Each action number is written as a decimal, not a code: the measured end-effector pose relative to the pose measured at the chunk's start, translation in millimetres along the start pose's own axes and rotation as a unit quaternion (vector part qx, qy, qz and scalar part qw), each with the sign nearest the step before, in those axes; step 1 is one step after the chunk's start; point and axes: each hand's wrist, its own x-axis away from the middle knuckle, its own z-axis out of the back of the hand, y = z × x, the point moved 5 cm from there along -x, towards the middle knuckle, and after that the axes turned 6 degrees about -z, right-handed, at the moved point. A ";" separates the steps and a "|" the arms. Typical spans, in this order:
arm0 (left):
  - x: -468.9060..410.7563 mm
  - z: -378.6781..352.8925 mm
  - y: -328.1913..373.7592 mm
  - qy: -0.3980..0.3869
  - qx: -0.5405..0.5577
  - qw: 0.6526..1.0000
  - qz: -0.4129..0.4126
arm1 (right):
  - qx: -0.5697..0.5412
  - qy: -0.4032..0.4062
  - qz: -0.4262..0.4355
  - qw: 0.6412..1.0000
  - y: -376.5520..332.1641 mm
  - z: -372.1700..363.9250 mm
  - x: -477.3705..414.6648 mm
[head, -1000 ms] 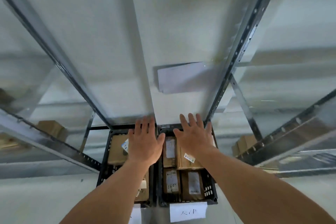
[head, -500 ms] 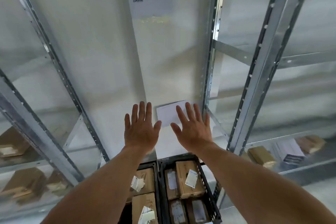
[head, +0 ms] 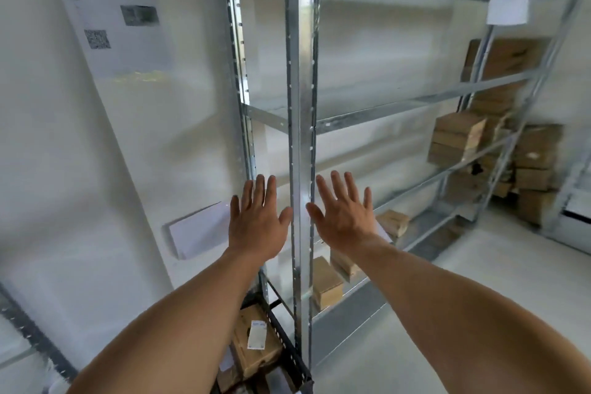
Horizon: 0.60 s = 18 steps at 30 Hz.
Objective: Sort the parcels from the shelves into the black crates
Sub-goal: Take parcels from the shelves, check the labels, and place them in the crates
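Observation:
My left hand [head: 257, 222] and my right hand [head: 343, 213] are stretched out in front of me, palms away, fingers spread, holding nothing. Between them stands a metal shelf upright [head: 300, 105]. Brown cardboard parcels [head: 326, 283] lie on the low shelf below my right hand, and another parcel [head: 395, 221] sits farther right on it. A black crate [head: 287, 345] at the bottom holds a labelled brown parcel [head: 256, 339], partly hidden by my left forearm.
Stacked brown boxes [head: 457, 137] fill the far right end of the metal shelving [head: 415, 104], with more boxes [head: 534, 176] behind on the floor. A white wall with paper sheets [head: 121, 19] is at left. Pale floor [head: 479, 265] lies at right.
The view has swung up and to the right, from the crates below to the shelving. Both hands stay raised and spread, empty, and the crates have dropped to the bottom edge.

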 end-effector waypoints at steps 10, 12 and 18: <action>-107.4 -63.9 204.2 -0.022 0.056 0.990 -0.125 | 0.025 0.049 -0.135 0.989 223.5 47.6 -30.2; -132.9 -82.0 255.7 -0.027 0.063 0.987 -0.143 | 0.024 0.059 -0.158 0.985 276.7 59.3 -44.3; -209.5 -126.7 404.2 -0.031 0.109 0.977 -0.181 | 0.048 0.066 -0.203 0.976 426.8 90.4 -86.3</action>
